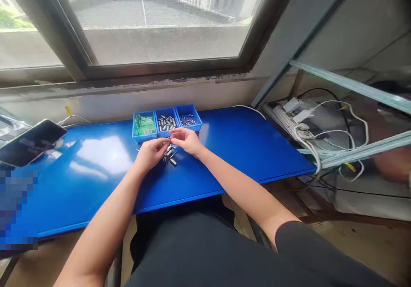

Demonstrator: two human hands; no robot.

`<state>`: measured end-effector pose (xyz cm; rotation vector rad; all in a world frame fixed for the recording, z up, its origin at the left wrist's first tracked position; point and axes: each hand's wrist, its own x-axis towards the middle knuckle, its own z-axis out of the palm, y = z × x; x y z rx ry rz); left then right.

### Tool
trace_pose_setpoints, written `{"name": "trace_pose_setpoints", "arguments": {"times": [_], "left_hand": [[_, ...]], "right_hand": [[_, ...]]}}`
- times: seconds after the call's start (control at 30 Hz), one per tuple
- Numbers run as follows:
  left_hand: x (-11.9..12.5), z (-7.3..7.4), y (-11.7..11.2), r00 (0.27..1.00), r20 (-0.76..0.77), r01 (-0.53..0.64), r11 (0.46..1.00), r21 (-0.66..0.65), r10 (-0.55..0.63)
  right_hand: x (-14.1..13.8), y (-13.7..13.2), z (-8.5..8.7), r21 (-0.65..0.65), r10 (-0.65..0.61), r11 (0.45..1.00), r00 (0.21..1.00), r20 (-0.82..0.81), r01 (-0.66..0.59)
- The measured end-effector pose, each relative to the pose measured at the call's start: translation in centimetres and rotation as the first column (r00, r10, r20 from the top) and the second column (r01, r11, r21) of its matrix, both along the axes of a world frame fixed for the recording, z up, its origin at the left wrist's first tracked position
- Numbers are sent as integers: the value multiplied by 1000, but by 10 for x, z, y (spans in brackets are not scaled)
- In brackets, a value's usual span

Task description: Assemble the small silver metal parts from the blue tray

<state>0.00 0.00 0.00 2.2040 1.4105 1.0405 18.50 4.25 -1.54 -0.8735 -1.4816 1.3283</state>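
My left hand (150,153) and my right hand (187,141) meet over a small heap of metal parts (170,156) on the blue table (96,167). Both hands have their fingers pinched together at the same spot, on a small part too tiny to name. Just behind them stand three blue bins side by side: the left bin (144,125) holds green pieces, the middle bin (166,122) holds short silver cylinders, the right bin (189,120) holds thin metal pins.
A dark phone (30,142) leans on a stand at the table's left end. A power strip with white plugs and cables (300,122) lies on a shelf to the right. A window frame runs behind the table. My dark-clothed lap is below the front edge.
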Motion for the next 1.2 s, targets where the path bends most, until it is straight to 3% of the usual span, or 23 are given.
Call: {"name": "trace_pose_setpoints", "arguments": {"times": [0.33,0.63,0.83,1.0,1.2], "left_hand": [[1,2,-4,1000,0,17,1000,-25,-17],[1,3,-5,999,17,46,996,-81,-45],[2,3,-3,999,20,-37,998,-49,38],[1,2,-3,999,31,-42,998,-49,43],[-2,1,-1,995,-36,-98,995,-35,96]], "right_hand": [[-2,-4,2,-58,46,997,999,-21,-48],[-4,-7,6,-111,6,994,999,-53,-11],[-4,-5,7,-123,-24,992,997,-70,15],[-3,-7,12,-114,-23,993,996,-82,13],[-3,-9,15,-149,-8,989,998,-67,-2]]}}
